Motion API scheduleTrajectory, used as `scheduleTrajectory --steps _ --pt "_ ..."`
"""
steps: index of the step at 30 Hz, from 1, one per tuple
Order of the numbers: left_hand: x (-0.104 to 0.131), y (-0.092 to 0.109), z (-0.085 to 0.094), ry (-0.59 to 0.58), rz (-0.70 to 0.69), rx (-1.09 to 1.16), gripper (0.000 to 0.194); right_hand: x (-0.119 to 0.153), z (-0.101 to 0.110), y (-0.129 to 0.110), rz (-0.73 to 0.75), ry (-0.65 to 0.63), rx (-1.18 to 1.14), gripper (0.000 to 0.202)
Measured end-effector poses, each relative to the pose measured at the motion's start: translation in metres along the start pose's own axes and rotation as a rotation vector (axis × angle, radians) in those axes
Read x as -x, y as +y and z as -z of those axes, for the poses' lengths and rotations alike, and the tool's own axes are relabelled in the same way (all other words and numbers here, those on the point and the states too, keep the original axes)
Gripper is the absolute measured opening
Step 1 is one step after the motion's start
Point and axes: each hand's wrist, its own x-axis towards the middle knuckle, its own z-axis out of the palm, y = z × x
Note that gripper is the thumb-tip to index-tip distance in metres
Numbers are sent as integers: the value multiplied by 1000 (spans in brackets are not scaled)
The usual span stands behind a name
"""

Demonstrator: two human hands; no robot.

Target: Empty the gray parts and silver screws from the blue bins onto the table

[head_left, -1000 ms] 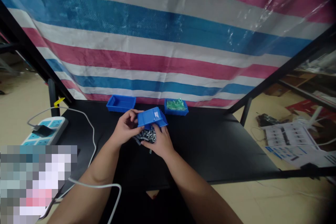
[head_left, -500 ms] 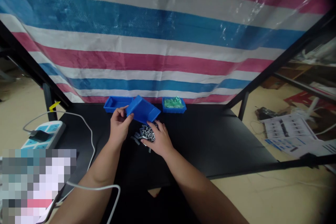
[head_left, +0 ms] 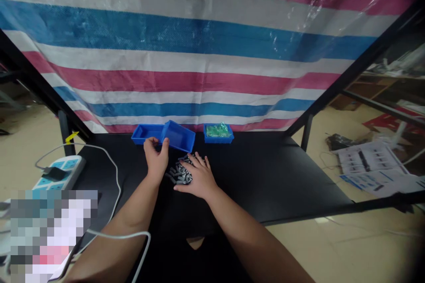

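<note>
The tilted blue bin (head_left: 179, 136) sits in the left hand (head_left: 156, 159), pinched at its near left corner between thumb and fingers, its hollow turned toward the person. Just below that grip, a pile of small metal parts (head_left: 179, 173) lies loose on the black table (head_left: 259, 168). The right hand (head_left: 198, 177) is laid over the pile's right side, palm down with fingers fanned wide; whether it has any piece caught underneath, I can't tell from here. Behind the pinch and a little left stands another blue tray (head_left: 146, 133), partly covered by the held one. Off to the right of the grip, farther back, a third blue box (head_left: 226, 140) carries green packets (head_left: 217, 130). A striped sheet (head_left: 199, 82) hangs behind everything, and well left of the grip there's a power strip (head_left: 73, 166) with a black plug (head_left: 54, 174) in it.
</note>
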Motion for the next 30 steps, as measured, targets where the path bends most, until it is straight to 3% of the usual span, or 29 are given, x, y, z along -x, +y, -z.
scheduleTrajectory --steps 3,7,11,14,21,25,30 --pt "-1 3 -6 55 -31 -73 36 1 -1 0 11 9 4 90" --pt "-3 8 -7 -108 -54 -145 59 2 -3 0 24 27 24 85" --pt "-10 10 -1 -251 -219 -413 68 4 -1 -1 25 37 24 85" --pt "-16 13 -1 -311 -286 -574 62 5 2 -3 49 40 17 87" --pt "-21 3 -15 -468 -389 -812 22 10 10 -4 191 -20 9 87" --pt "-21 -13 -21 -539 -434 -903 24 11 11 -4 211 -112 -3 96" --pt "-26 -20 -29 -532 -486 -895 27 8 5 -6 178 -99 21 97"
